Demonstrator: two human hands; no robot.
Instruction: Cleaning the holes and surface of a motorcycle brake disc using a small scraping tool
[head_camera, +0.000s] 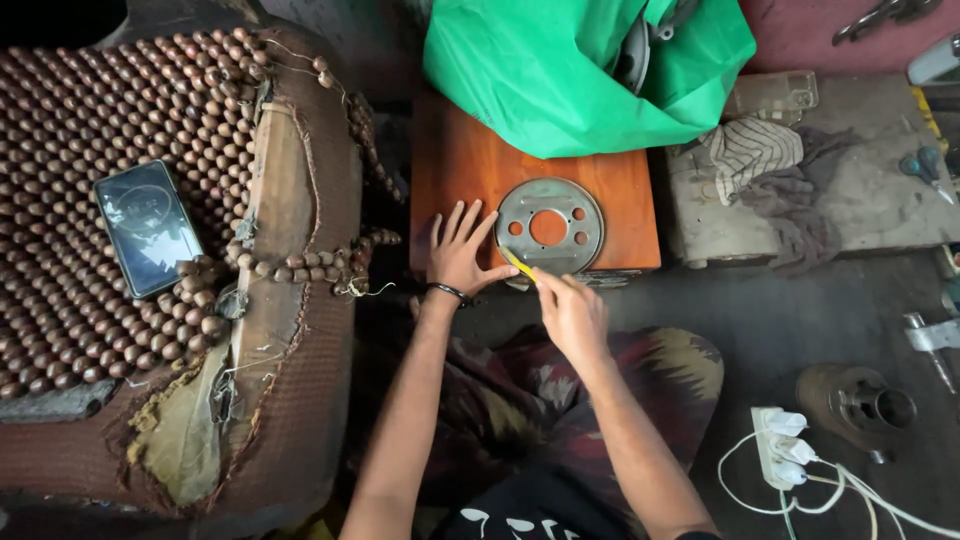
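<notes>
Nearest: white multi-socket power strip w/ plugs and cables (782, 446) on the floor, lower right; beside it a rusty brown cylindrical metal part (868, 402).

Mid: right hand (572, 314) closed in a pinch on a short yellow-handled tool (518, 264), tip meeting the near rim of the round grey metal disc w/ centre hole and ring of smaller holes (549, 226). Left hand (458, 252) open, fingers spread, palm flat on the orange-brown wooden counter (460, 165) just left of the disc, thumb reaching toward its rim; black band at the wrist. Disc lies flat on the counter, front-centre, near edge close to the counter lip.

Judgement on doing this well: keep the left palm pressed down so the disc can't spin or skid; short controlled strokes along the rim; tool tip angled away from the bracing thumb.

Left: worn brown seat covered w/ wooden bead mat (120, 200), torn padding showing; dark smartphone (147, 228) lying on the beads.

Far: green plastic bag (560, 75) at the counter's back edge, overlapping it. Far right: striped rag and grey cloth (770, 170) on a dusty grey slab (880, 190); blue-handled scissors (925, 168) near its right end.
</notes>
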